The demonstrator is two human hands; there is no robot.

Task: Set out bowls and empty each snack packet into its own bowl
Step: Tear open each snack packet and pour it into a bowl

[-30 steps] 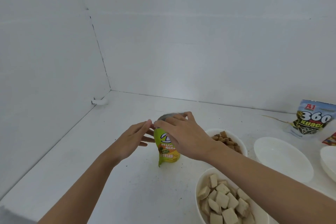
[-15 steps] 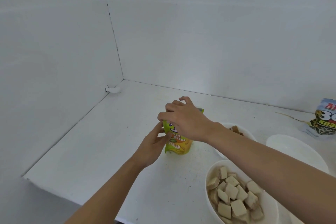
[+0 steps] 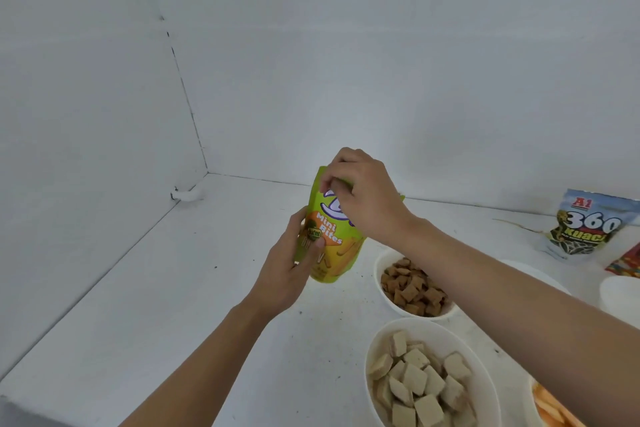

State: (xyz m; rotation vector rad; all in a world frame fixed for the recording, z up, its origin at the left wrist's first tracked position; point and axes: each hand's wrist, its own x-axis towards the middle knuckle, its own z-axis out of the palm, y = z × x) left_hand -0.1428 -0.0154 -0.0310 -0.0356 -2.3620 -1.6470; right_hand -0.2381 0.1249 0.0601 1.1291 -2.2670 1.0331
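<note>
Holding: left hand (image 3: 287, 274) grips the lower half of the green packet (image 3: 334, 250), with the thumb across the printed front and the fingers behind.
Right hand: right hand (image 3: 363, 198) reaches over from above; curled fingers and thumb pinch the packet's top edge.
Packet position: upright with a slight lean, over the white table (image 3: 173, 305), just left of the far bowl. Whether its base touches the table cannot be told.
Packet mouth: covered by the right hand, so sealed or torn cannot be told.
Far bowl: far bowl (image 3: 378, 274) is white and holds small brown squares. The right forearm crosses its right side.
Near bowl: near bowl (image 3: 426, 326) is white and holds pale cubes. It sits just in front of the far bowl.
Bottom right: orange sticks (image 3: 550, 406), partly visible under the forearm.
Right edge: empty bowl (image 3: 620, 295), cut off by the frame.
Other packets: Kuaci packet (image 3: 585, 225) stands near the back wall. Red packet (image 3: 627, 263) is just beside it, mostly out of frame.
</note>
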